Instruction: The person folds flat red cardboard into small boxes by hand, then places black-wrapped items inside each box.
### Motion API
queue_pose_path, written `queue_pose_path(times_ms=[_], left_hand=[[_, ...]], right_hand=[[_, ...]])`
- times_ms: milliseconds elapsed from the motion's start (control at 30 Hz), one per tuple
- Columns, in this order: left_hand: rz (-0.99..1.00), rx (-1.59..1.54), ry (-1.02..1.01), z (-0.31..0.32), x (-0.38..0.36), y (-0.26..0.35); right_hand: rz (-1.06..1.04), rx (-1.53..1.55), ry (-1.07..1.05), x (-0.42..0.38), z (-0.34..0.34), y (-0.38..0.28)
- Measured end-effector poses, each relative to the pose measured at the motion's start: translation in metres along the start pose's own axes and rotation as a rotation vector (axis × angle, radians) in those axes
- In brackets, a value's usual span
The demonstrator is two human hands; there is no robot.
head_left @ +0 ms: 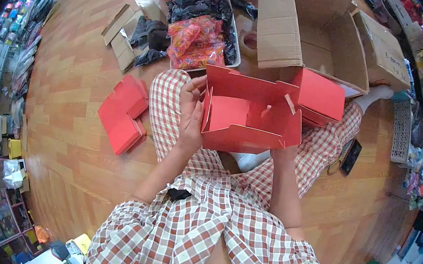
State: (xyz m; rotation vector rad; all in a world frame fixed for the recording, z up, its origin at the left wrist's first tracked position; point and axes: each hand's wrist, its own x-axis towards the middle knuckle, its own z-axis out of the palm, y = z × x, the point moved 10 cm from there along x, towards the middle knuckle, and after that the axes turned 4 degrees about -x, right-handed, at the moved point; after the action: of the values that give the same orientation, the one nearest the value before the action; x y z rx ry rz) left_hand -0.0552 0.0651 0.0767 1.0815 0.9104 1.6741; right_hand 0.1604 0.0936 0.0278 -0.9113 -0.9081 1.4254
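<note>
A red cardboard box (pixel 252 139), partly folded with its top side open, is held up above my crossed legs. My left hand (pixel 192 111) is closed on its left wall, fingers behind and thumb side along the edge. My right hand (pixel 283 151) grips the box at its lower right; most of that hand is hidden behind the cardboard, with what look like fingertips showing inside. Just right of it, a closed red box (pixel 322 96) rests by my right knee. Flat folded red cardboard pieces (pixel 123 117) lie stacked on the floor to the left.
Ahead stands a large open brown carton (pixel 325 46), with another carton (pixel 382 50) beside it. A white tray (pixel 238 57) holds black and red-orange plastic bags. A tape roll (pixel 250 41) lies between them. A phone (pixel 350 157) is at right. Stocked shelves line both sides.
</note>
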Motion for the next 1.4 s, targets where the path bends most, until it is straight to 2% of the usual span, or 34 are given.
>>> queue_pose_path(times_ms=[67, 133, 200, 233, 300, 400, 467, 533, 600, 667, 800, 1067, 1300, 1400], left_hand=[[0.052, 0.065, 0.012, 0.000, 0.006, 0.008], [0.001, 0.079, 0.020, 0.001, 0.008, 0.003], [-0.126, 0.099, -0.054, 0.004, 0.008, -0.015], [-0.130, 0.141, -0.071, 0.010, 0.007, -0.019], [-0.159, 0.179, -0.105, 0.016, 0.003, -0.025], [-0.224, 0.181, -0.132, 0.024, 0.000, -0.032], [-0.156, 0.188, -0.029, 0.017, 0.001, -0.028], [-0.133, 0.264, -0.015, 0.009, 0.000, -0.034], [-0.108, 0.348, -0.001, 0.006, 0.000, -0.032], [-0.027, 0.468, 0.043, 0.008, 0.000, -0.021], [-0.078, 0.393, 0.049, 0.009, -0.004, -0.034], [-0.098, 0.324, 0.059, 0.010, -0.010, -0.034], [-0.012, 0.311, -0.003, 0.026, -0.018, -0.002], [0.064, 0.341, -0.109, 0.036, -0.027, 0.001]], right_hand=[[0.017, 0.032, -0.026, -0.007, 0.005, 0.001], [0.028, 0.065, -0.055, -0.008, 0.002, 0.007], [0.101, 0.040, 0.045, -0.004, -0.022, 0.026], [0.102, 0.040, 0.047, 0.000, -0.024, 0.026], [0.107, -0.027, 0.222, 0.003, -0.043, 0.022], [0.072, -0.129, 0.165, 0.003, -0.057, 0.026], [0.064, -0.110, 0.164, -0.003, -0.059, 0.028], [0.054, -0.088, 0.160, -0.008, -0.055, 0.024], [0.064, 0.148, 0.170, -0.012, -0.050, 0.021], [0.085, 0.096, 0.158, -0.015, -0.039, 0.018], [0.110, -0.053, 0.117, -0.012, -0.037, 0.023], [0.059, 0.027, 0.061, -0.018, -0.031, 0.017], [-0.151, -0.107, -0.101, -0.024, -0.015, -0.010], [-0.122, -0.040, -0.075, -0.021, -0.025, -0.002]])
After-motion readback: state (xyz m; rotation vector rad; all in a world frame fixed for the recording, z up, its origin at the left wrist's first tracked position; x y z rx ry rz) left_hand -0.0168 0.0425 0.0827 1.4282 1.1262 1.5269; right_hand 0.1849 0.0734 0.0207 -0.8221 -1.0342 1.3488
